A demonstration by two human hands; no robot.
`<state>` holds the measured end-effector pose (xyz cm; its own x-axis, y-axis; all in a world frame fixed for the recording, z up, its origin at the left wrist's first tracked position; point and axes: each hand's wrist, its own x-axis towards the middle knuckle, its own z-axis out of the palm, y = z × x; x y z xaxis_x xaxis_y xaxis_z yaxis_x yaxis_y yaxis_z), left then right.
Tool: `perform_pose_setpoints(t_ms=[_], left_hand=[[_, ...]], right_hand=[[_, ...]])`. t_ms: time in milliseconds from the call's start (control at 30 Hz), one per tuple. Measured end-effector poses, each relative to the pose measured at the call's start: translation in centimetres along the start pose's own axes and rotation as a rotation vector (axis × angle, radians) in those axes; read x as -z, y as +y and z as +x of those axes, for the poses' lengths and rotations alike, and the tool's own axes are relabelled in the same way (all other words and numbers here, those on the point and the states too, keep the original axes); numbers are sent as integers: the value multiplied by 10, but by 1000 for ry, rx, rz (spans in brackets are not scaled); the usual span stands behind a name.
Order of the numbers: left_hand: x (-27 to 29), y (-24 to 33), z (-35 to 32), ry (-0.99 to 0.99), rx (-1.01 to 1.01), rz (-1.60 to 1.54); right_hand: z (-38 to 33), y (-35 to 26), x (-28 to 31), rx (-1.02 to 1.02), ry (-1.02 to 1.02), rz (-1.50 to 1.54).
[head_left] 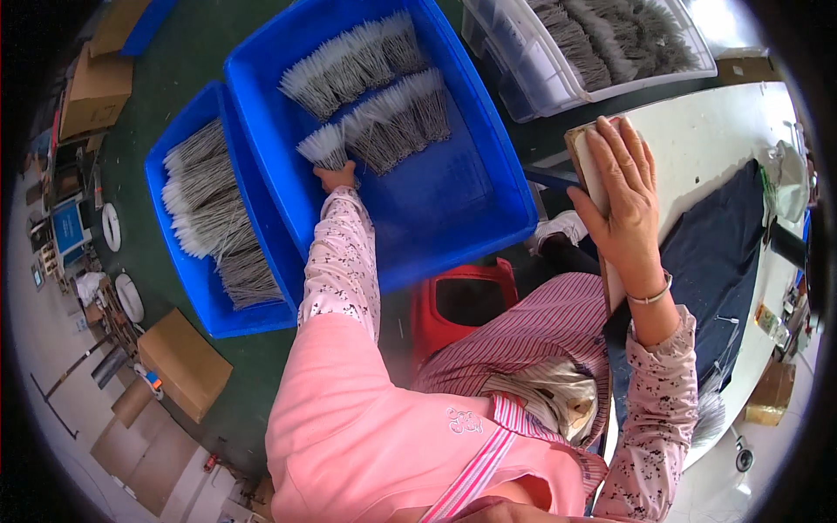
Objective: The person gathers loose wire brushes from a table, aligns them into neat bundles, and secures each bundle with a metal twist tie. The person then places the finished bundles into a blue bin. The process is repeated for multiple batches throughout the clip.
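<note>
- Brush bundle (323, 146), white bristles on grey wire stems, sitting down inside the big blue bin (436, 209), right at the left end of the nearer row (397, 122).
- Left hand (337, 177) in at the wire end of that bundle, thumb and fingers closed in around it, white tips fanning out beyond the hand. Fingertips mostly hidden, so can't tell the exact grip.
- Right hand (623, 196) well apart from the left, laid palm down over the edge of a pale table (697, 131). Four fingers straight and pretty close together, thumb stuck out to the side.
- Same bin, farther side: another row of bundles (353, 65), packed side by side, tips pointing the same way.
- Just left of that: a narrower blue bin (248, 322), piled with more wire brushes (205, 209).
- Up top right, beyond the table: a whitish see-through tub (641, 84), loaded with greyer-looking bundles (602, 39).
- On the table: dark cloth (719, 227) spread out to the right of the right hand.
- Just below the big bin: red stool (425, 315), partly hidden by a striped apron (523, 318).
- Off to the left, on dark green floor (261, 375): brown cardboard box (185, 364).
</note>
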<state>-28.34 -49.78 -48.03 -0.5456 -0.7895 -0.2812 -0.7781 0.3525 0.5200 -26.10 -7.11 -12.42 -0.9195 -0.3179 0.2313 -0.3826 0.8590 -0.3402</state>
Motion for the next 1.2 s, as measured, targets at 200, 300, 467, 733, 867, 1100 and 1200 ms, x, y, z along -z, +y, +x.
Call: perform_pose_setpoints(t_ms=[200, 300, 467, 733, 867, 1100, 1200], left_hand=[[-37, -33, 62, -248, -122, 143], [-42, -74, 119, -342, -172, 222], [-47, -4, 81, -437, 60, 417], [-11, -5, 54, -317, -57, 64], [4, 11, 28, -171, 4, 56], [-4, 24, -24, 209, -473, 108], [-13, 40, -43, 110, -648, 358]], right_hand=[[2, 1, -2, -14, -26, -44], [6, 4, -3, 24, -25, -17], [0, 2, -5, 2, -21, -75], [1, 3, -2, 10, -19, -62], [-1, 6, -5, 19, 5, -47], [-1, 3, -4, 5, 12, -56], [-1, 3, -4, 8, 16, -53]])
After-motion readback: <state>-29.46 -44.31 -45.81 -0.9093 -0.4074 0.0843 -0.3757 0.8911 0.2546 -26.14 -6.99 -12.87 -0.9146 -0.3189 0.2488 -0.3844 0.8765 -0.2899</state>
